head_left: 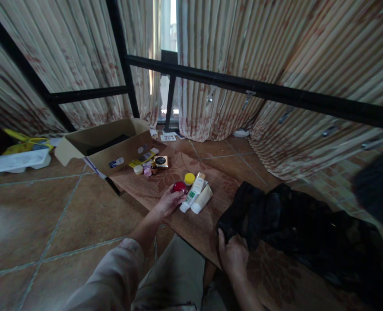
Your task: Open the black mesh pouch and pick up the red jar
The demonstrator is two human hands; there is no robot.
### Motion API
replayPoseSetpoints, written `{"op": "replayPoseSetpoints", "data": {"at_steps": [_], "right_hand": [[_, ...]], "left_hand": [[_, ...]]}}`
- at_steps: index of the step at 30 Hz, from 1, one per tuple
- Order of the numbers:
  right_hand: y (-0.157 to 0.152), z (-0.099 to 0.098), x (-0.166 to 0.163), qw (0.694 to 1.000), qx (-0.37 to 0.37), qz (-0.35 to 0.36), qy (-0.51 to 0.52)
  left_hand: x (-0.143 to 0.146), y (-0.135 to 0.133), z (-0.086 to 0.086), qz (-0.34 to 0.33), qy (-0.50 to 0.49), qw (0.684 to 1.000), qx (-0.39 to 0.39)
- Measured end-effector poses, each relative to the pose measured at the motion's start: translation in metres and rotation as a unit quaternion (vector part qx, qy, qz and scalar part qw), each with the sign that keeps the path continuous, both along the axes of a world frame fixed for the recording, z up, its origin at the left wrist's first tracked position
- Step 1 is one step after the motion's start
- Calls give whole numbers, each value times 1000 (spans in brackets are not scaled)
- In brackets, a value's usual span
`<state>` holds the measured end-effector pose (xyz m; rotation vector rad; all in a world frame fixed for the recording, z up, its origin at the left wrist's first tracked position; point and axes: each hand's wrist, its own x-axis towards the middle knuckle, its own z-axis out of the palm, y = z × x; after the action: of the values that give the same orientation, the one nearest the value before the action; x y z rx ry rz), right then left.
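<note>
My left hand (pixel 169 201) reaches forward over a brown patterned mat (pixel 197 224), fingers curled against a small jar with a red lid (pixel 179 186). Right beside it lie two white tubes (pixel 196 193) and a yellow-lidded jar (pixel 189 178). My right hand (pixel 232 255) rests near me on the mat, its fingers closed on the edge of a black plastic bag (pixel 275 216) that spreads off to the right.
An open cardboard box (pixel 107 149) lies on the tiled floor at the left, with several small jars and a square tin (pixel 161 161) beside it. Striped curtains and a black metal frame (pixel 243 88) close the back. Yellow and white items (pixel 19 155) sit far left.
</note>
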<state>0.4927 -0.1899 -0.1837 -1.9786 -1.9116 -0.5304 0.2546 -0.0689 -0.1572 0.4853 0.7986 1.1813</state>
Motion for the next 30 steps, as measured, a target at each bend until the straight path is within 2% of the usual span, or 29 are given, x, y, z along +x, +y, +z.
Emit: {"op": "replayPoseSetpoints", "data": {"at_steps": [14, 22, 30], "right_hand": [[1, 1, -3, 1000, -1, -17, 15], [0, 0, -2, 1000, -11, -26, 1], [-1, -1, -1, 999, -20, -23, -9]], "left_hand": [[-4, -1, -1, -6, -42, 999, 20], [-9, 2, 2, -54, -125, 991, -10], [-9, 4, 4, -58, -133, 989, -23]]}}
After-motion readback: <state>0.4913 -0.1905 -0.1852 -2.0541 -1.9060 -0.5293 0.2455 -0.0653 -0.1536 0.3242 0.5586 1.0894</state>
